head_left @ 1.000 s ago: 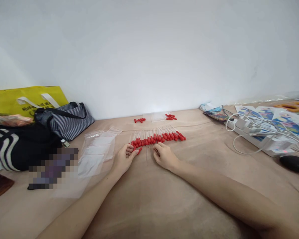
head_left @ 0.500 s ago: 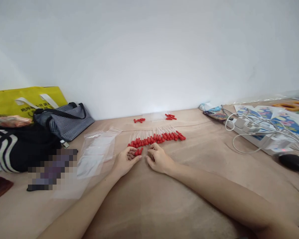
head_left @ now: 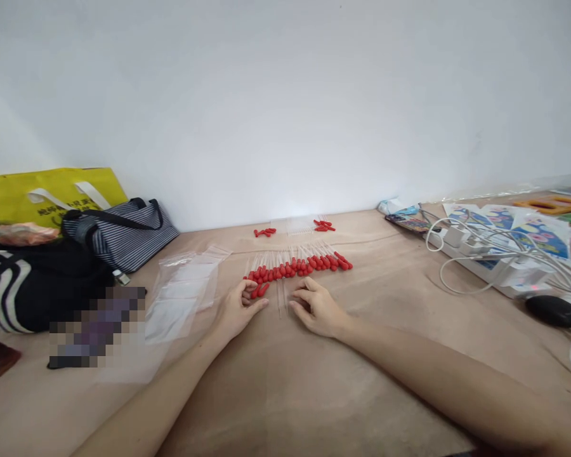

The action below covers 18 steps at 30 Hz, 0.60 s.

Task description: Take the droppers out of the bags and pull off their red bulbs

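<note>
A row of thin clear droppers with red rubber bulbs (head_left: 309, 264) lies across the table, bulbs toward me and tubes pointing to the wall. My left hand (head_left: 238, 310) is curled at the row's left end, its fingers closed around a few loose red bulbs (head_left: 261, 291). To its right, my right hand (head_left: 316, 309) has its thumb and fingers apart, with nothing visible between them. Between the two hands, thin clear tubes (head_left: 280, 298) lie below the row, pointing toward me.
Behind the row are two small groups of red bulbs (head_left: 265, 232) and a clear packet of tubes (head_left: 301, 225). Plastic bags (head_left: 181, 292), a striped bag (head_left: 124, 231) and a black bag (head_left: 61, 285) are on the left. A power strip (head_left: 485, 266) with tangled cables and a mouse (head_left: 556, 311) are on the right.
My right hand has drawn back slightly to the right and its fingers have parted. Thin tubes now show on the table between my hands. My left hand has barely moved.
</note>
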Available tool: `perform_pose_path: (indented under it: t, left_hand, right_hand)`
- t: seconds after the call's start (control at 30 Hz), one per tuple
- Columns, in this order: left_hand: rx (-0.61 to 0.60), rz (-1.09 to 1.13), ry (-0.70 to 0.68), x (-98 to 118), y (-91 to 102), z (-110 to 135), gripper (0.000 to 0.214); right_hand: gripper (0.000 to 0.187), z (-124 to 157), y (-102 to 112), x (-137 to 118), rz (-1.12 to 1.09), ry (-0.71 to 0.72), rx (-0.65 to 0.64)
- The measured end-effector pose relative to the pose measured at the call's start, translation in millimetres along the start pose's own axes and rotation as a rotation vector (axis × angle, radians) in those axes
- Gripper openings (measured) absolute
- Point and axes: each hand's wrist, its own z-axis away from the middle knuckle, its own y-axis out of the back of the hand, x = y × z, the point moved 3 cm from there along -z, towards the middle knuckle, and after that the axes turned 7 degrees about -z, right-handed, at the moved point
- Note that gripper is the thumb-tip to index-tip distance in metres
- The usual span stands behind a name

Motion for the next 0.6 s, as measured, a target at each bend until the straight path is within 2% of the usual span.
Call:
perform_pose_path:
  t: [0.17,0.33,0.47,0.6]
  left_hand:
    - [-0.049,0.045,-0.032,4,1.5,0,0.028]
    - [-0.022,-0.002,-0.015,4,-2.5,-1,0.029]
    - [0.092,-0.096,0.008,2,4.5,-4,0.036]
    - [0.215,-0.249,-0.020,2,18.5,-15,0.027]
  right_hand:
    - [0.015,21,24,0,-0.015,0.048,-0.023]
    - [0.017,26,31,2,-0.032,0.050,-0.019]
    - [0.017,24,29,4,-0.039,0.046,-0.023]
    - [0.017,23,27,5,-0.028,0.061,-0.043]
